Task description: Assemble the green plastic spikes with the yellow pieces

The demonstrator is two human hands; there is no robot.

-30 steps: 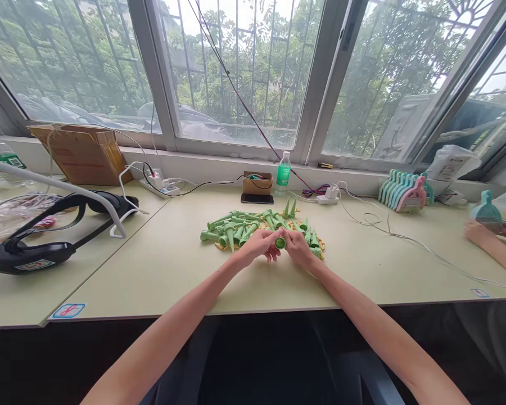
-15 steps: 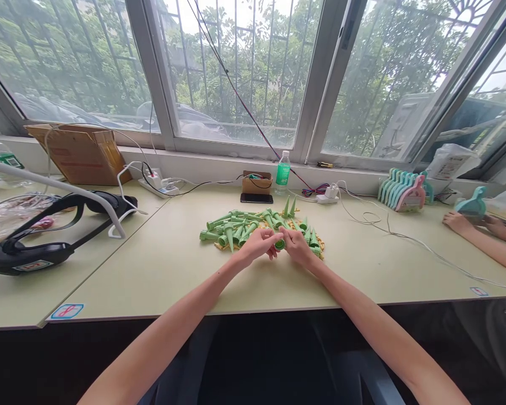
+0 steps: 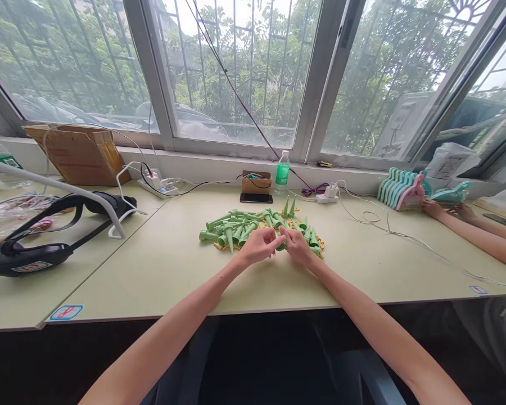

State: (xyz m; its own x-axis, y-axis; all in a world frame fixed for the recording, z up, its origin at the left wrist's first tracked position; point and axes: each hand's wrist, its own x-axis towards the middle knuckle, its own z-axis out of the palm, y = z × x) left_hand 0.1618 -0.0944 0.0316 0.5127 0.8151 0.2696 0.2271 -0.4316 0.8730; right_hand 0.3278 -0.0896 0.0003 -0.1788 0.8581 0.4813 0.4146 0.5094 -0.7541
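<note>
My left hand (image 3: pixel 259 245) and my right hand (image 3: pixel 297 246) meet over the front of a pile, fingers closed. Between them is a green plastic spike (image 3: pixel 280 246) with its round, hollow end towards me; the fingers cover most of it. Around and behind my hands lie several more hollow green plastic spikes (image 3: pixel 229 232), heaped on small yellow pieces (image 3: pixel 221 246) whose kind I cannot make out. Two of the spikes (image 3: pixel 292 207) stand point-up at the back of the pile.
Behind the pile are a phone (image 3: pixel 256 198), a small cardboard box (image 3: pixel 256 183) and a bottle (image 3: pixel 282 171). A black headset (image 3: pixel 29 253) lies left. To the right run white cables (image 3: pixel 421 241), near clip hangers (image 3: pixel 398 190) and a co-worker's hands (image 3: pixel 433 208).
My hands stay together at the same spot, with the left one turned slightly, covering more of the spike's end. The co-worker's hands have moved left with a teal hanger, towards the row of hangers.
</note>
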